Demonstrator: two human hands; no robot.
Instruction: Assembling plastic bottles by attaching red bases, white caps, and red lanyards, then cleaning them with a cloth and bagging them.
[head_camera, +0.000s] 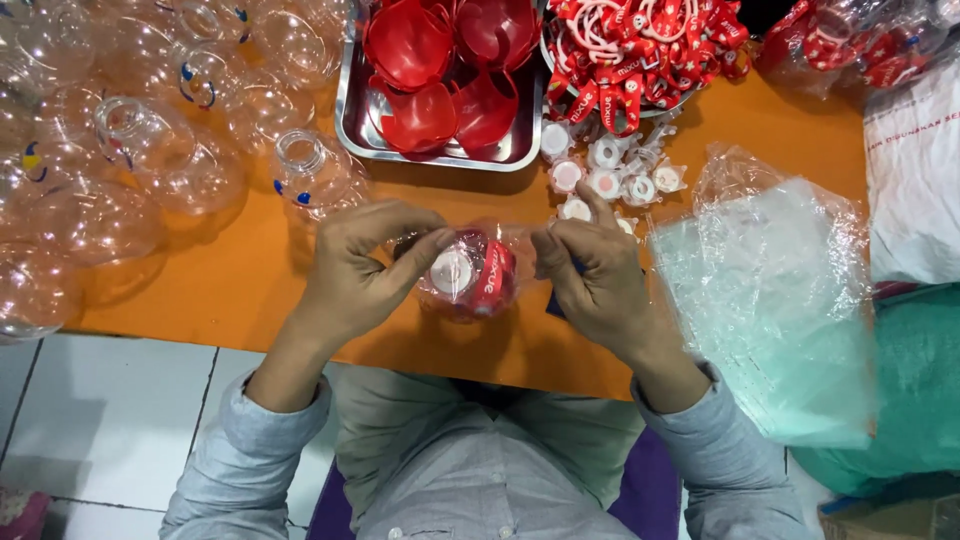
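Bottle (470, 272), small and clear with a red strap and white cap inside, sits between both hands above the near edge of the orange desk (250, 270). Left hand (355, 275) and right hand (595, 275) have fingers clamped on it; I think even pressure from both sides keeps it from slipping.

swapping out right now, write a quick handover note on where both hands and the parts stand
Left hand: fingers pinch the clear bottle, which lies on its side between both hands, with a red strap and a white cap piece showing in it.
Right hand: fingers at the bottle's other side.
Supplies: empty clear bottles to the left, red cups in the steel tray, red straps in a bowl, white caps loose on the orange table.
Done: one bottle part filled. Left: the empty bottles.
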